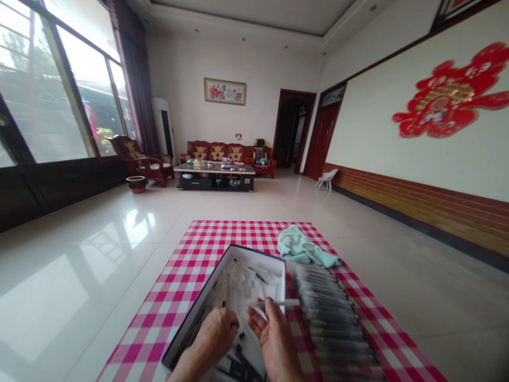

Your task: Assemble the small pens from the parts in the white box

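A pink-and-white checked tablecloth spans the lower frame. At lower centre, the left hand curls, grip hidden, over a dark-rimmed rectangular box; the right hand pinches a smooth whitish tube. Lower right: crumpled mint cloth, rowed slender dark-ended sticks.

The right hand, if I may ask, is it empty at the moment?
No, the right hand is holding a slender pale stick between its thumb and fingers.
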{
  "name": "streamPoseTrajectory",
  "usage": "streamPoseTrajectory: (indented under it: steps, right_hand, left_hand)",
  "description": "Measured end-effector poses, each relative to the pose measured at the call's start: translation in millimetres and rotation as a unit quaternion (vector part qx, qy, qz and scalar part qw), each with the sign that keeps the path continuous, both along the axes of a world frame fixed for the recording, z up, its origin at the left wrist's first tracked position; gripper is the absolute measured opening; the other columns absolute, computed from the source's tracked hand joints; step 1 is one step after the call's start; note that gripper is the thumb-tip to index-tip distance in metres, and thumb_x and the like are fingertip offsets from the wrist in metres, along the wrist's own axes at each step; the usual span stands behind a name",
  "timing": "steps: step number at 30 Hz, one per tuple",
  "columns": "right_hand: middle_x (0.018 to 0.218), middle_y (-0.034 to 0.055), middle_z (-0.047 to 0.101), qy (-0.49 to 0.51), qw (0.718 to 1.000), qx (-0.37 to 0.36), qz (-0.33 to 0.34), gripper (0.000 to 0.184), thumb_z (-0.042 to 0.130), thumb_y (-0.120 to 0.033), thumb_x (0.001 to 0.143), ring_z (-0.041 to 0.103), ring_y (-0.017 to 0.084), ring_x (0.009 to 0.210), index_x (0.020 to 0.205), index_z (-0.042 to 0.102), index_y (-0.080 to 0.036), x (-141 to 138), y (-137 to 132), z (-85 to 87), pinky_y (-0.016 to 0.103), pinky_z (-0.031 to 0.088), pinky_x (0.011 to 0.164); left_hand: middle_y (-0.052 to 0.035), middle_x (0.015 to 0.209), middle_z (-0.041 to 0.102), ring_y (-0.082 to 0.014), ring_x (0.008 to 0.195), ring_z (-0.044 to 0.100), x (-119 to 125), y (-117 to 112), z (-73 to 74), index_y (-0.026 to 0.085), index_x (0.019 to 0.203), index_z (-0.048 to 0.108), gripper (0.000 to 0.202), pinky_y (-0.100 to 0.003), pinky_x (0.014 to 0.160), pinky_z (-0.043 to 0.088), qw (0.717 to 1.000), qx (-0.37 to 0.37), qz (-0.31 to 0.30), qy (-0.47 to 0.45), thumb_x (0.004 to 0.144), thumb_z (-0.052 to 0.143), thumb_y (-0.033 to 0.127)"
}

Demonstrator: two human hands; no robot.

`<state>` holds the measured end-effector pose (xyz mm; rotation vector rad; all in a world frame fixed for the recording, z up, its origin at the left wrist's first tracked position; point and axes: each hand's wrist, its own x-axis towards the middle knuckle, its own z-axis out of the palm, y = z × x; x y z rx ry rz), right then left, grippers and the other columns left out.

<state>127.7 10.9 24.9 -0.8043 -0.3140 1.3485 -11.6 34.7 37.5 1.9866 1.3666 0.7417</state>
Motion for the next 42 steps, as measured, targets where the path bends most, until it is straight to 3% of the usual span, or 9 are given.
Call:
streamPoseTrajectory:
  steps: [5, 11, 16, 21, 25, 31, 36, 38, 42]
  right_hand:
    - [0.088, -0.0004, 0.068, -0.002, 1.000, 0.012, -0.010, 0.037, 0.076, -0.044, 0.063, 0.068, 0.021, 0.075, 0.085, 0.058, -0.021, 2, -1, 1.6, 0.032, 0.052, 0.066]
    - [0.088, 0.0011, 0.068, 0.007, 1.000, 0.018, -0.008, 0.036, 0.076, -0.042, 0.064, 0.068, 0.021, 0.074, 0.086, 0.058, -0.020, 2, -2, 1.8, 0.032, 0.052, 0.066]
    - [0.087, 0.0011, 0.068, 0.002, 1.000, 0.018, -0.001, 0.037, 0.076, -0.043, 0.064, 0.068, 0.020, 0.073, 0.086, 0.057, -0.019, 2, -2, 3.7, 0.032, 0.052, 0.065]
    - [0.086, 0.0007, 0.068, 0.003, 1.000, 0.017, -0.005, 0.037, 0.076, -0.043, 0.065, 0.068, 0.021, 0.073, 0.086, 0.056, -0.020, 2, -2, 2.5, 0.032, 0.051, 0.065]
    - [0.086, 0.0002, 0.068, 0.004, 1.000, 0.018, 0.001, 0.035, 0.074, -0.042, 0.067, 0.068, 0.020, 0.073, 0.087, 0.056, -0.020, 2, -2, 2.0, 0.031, 0.051, 0.064]
    - [0.087, -0.0003, 0.067, -0.004, 0.999, 0.035, 0.000, 0.032, 0.072, -0.042, 0.069, 0.068, 0.020, 0.074, 0.086, 0.056, -0.021, 1, -4, 3.7, 0.031, 0.052, 0.066]
    - [0.088, 0.0000, 0.067, -0.004, 1.000, 0.024, -0.006, 0.034, 0.073, -0.043, 0.068, 0.068, 0.019, 0.072, 0.088, 0.056, -0.021, 1, -4, 0.6, 0.031, 0.053, 0.065]
    - [0.088, 0.0005, 0.067, -0.006, 1.000, 0.022, -0.005, 0.036, 0.073, -0.044, 0.068, 0.068, 0.019, 0.071, 0.088, 0.056, -0.020, 0, -3, -0.2, 0.031, 0.053, 0.065]
    - [0.087, 0.0006, 0.067, -0.015, 1.000, 0.021, 0.001, 0.035, 0.072, -0.045, 0.069, 0.068, 0.020, 0.072, 0.088, 0.056, -0.020, -1, -3, -0.9, 0.032, 0.054, 0.065]
  left_hand:
    - [-0.0030, 0.051, 0.062, -0.0190, 0.054, 0.057, 0, -4, 0.1, 0.022, 0.054, 0.068, 0.020, -0.027, 0.059, 0.039, 0.999, -0.008, -0.048, -0.002, 0.059, 0.056, 0.007]
    - [-0.0010, 0.045, 0.056, -0.0191, 0.049, 0.052, 1, -16, -15.2, 0.022, 0.049, 0.064, 0.020, -0.029, 0.054, 0.039, 0.996, -0.013, -0.091, 0.011, 0.047, 0.058, 0.002]
    - [-0.0041, 0.053, 0.059, -0.0217, 0.056, 0.057, -1, -8, -20.9, 0.020, 0.055, 0.062, 0.015, -0.032, 0.064, 0.041, 0.997, 0.011, -0.075, 0.019, 0.057, 0.059, 0.006]
    - [-0.0017, 0.050, 0.062, -0.0183, 0.051, 0.057, 4, -16, -18.1, 0.023, 0.058, 0.067, 0.015, -0.024, 0.055, 0.040, 0.992, 0.009, -0.127, 0.022, 0.057, 0.061, 0.009]
    - [-0.0010, 0.045, 0.059, -0.0182, 0.047, 0.056, 14, -28, -17.6, 0.024, 0.050, 0.064, 0.017, -0.025, 0.054, 0.041, 0.989, 0.015, -0.144, 0.033, 0.055, 0.061, 0.008]
    - [-0.0045, 0.055, 0.062, -0.0213, 0.056, 0.060, 16, -31, -12.9, 0.021, 0.052, 0.062, 0.014, -0.027, 0.057, 0.041, 0.991, 0.027, -0.125, 0.050, 0.056, 0.060, 0.007]
    - [-0.0014, 0.056, 0.060, -0.0159, 0.053, 0.055, -4, -21, 2.2, 0.019, 0.066, 0.065, 0.014, -0.023, 0.051, 0.035, 0.998, 0.023, -0.033, 0.045, 0.067, 0.052, 0.012]
    - [0.0011, 0.053, 0.057, -0.0132, 0.050, 0.051, -12, -18, 7.4, 0.017, 0.065, 0.064, 0.011, -0.021, 0.050, 0.034, 1.000, 0.000, 0.022, 0.004, 0.069, 0.054, 0.017]
    - [0.0029, 0.053, 0.053, -0.0113, 0.051, 0.046, -14, -16, 7.6, 0.016, 0.063, 0.062, 0.010, -0.019, 0.049, 0.034, 0.991, -0.037, 0.059, -0.111, 0.069, 0.057, 0.022]
